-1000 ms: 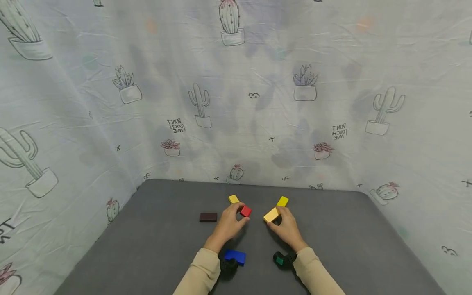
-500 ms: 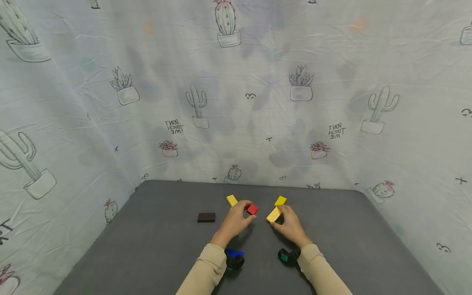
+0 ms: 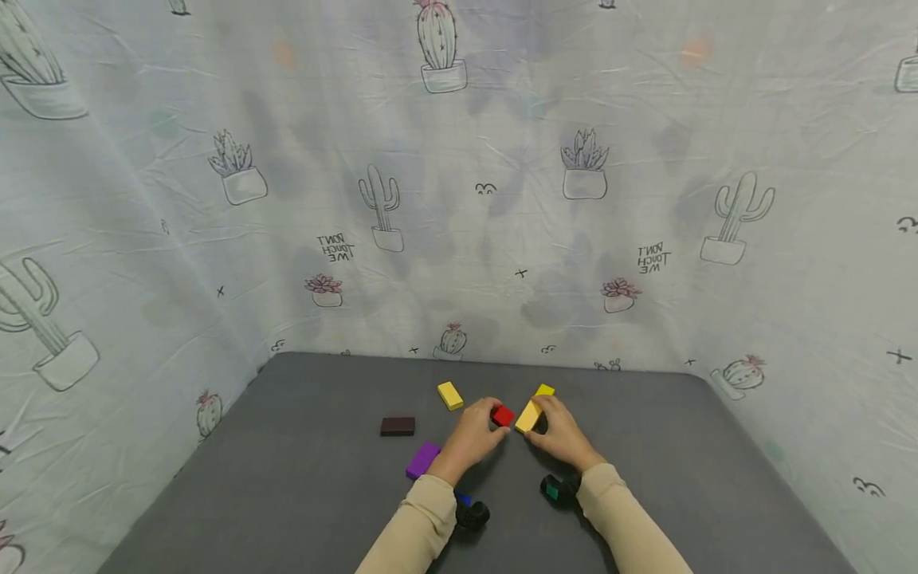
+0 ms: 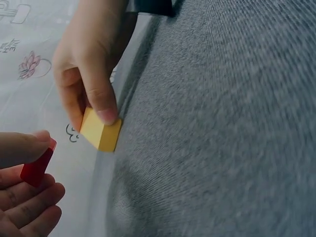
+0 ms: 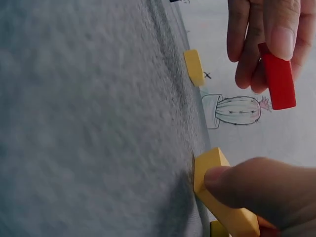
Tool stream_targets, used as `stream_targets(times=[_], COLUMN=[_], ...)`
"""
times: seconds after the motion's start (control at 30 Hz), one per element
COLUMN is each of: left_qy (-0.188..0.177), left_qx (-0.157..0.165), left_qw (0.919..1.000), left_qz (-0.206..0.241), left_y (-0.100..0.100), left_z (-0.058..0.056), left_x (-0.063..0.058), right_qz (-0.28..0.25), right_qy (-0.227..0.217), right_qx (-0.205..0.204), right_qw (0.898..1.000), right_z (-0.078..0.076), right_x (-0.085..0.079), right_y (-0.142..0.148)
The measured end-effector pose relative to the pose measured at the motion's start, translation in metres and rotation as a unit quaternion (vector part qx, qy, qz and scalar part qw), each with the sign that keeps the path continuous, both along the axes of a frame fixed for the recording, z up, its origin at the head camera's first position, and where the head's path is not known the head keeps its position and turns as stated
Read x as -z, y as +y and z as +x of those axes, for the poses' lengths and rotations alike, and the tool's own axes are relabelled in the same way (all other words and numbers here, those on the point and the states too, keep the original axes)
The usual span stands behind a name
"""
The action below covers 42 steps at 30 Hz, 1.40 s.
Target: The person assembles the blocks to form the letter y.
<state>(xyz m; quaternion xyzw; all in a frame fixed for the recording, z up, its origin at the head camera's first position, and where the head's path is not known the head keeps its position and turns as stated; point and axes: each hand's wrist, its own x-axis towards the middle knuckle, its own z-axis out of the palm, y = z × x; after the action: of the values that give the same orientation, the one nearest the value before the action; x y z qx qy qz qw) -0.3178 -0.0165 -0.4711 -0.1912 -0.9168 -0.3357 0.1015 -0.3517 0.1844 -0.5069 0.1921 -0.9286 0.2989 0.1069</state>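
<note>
My left hand [image 3: 473,436] pinches a red block [image 3: 503,416] between thumb and fingers; in the right wrist view the red block [image 5: 280,81] hangs from those fingertips, apart from the grey table surface. Just right of it, my right hand [image 3: 562,434] grips a long light-yellow block [image 3: 529,416] by thumb and fingers. Its end [image 4: 101,131] shows under the thumb in the left wrist view. Behind this block lies a bright yellow block [image 3: 545,390], partly covered by it. The two held blocks are close together, with a narrow gap in the head view.
On the grey table [image 3: 301,494] lie a small yellow block [image 3: 450,396] at the back, a dark brown block [image 3: 398,426] at left and a purple block [image 3: 423,460] beside my left wrist. A blue block [image 3: 464,500] is mostly hidden under that wrist. Cactus-print cloth [image 3: 459,239] hangs behind.
My left hand has carried the red block rightward toward the light-yellow block, uncovering the purple block and covering most of the blue one. The right hand has turned its block slightly steeper.
</note>
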Motion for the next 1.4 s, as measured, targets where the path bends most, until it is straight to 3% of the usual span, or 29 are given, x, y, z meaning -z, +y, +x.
stream_targets(times=[0.2, 0.57, 1.1, 1.4], left_qy=[-0.023, -0.059, -0.076, -0.074], left_qx=[-0.004, -0.001, -0.008, -0.008], left_qw=[0.9996, 0.9976, 0.9969, 0.9970], left_qz=[0.015, 0.035, 0.021, 0.021], left_y=[0.006, 0.009, 0.018, 0.020], left_z=[-0.004, -0.005, -0.009, -0.010], left_x=[0.004, 0.009, 0.013, 0.017], right_qz=[0.004, -0.007, -0.034, -0.068], right_qy=[-0.021, -0.022, -0.008, 0.028], right_qx=[-0.007, -0.019, -0.019, -0.021], right_qw=[1.000, 1.000, 0.999, 0.997], right_z=[-0.007, -0.010, -0.010, -0.009], right_x=[0.001, 0.004, 0.008, 0.015], right_y=[0.004, 0.007, 0.006, 0.008])
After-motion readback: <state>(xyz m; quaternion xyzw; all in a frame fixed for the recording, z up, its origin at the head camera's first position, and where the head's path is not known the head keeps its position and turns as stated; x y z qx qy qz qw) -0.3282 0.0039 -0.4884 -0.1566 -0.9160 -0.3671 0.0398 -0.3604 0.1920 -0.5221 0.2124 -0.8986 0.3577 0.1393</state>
